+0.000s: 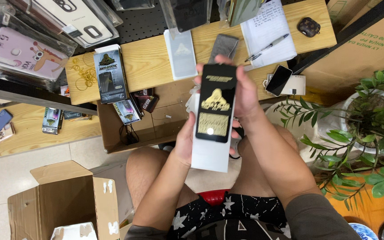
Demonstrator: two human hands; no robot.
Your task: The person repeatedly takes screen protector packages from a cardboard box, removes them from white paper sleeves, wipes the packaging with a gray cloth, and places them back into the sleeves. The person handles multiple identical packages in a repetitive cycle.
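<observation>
I hold a flat black card with gold print (215, 103) over a white rectangular sleeve or box (210, 153), both raised above my lap. My left hand (184, 143) grips the lower left edge of the white piece. My right hand (244, 91) wraps the upper right side of the black card, fingertips over its top end. The white piece is mostly hidden behind the black card.
A low wooden table (147, 62) carries a black printed packet (110, 75), a white packet (181, 53), a grey pouch (223, 46), rubber bands (84, 75), notebook with pen (266, 38) and phone (278, 80). Open cardboard boxes (67, 200) sit at left, a potted plant (370, 129) at right.
</observation>
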